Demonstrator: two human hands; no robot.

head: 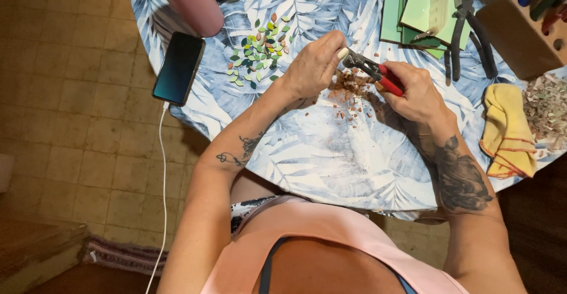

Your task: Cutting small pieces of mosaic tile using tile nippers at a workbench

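Note:
My right hand (416,90) grips red-handled tile nippers (373,69), their metal jaws pointing left. My left hand (313,63) pinches a small piece at the jaws, fingers closed around it; the piece itself is mostly hidden. Below the jaws lies a pile of brown-orange tile crumbs (349,87) on the round table with a blue leaf-print cloth (331,152). A cluster of small leaf-shaped tile pieces (258,52), green, dark and orange, lies left of my left hand.
A phone (178,67) with a white cable lies at the table's left edge. A pink cylinder (192,1) stands at the back left. Green tiles (416,13), black-handled pliers (466,34), a wooden tool block (520,28), a yellow cloth (508,128) and pale shards (549,111) sit right.

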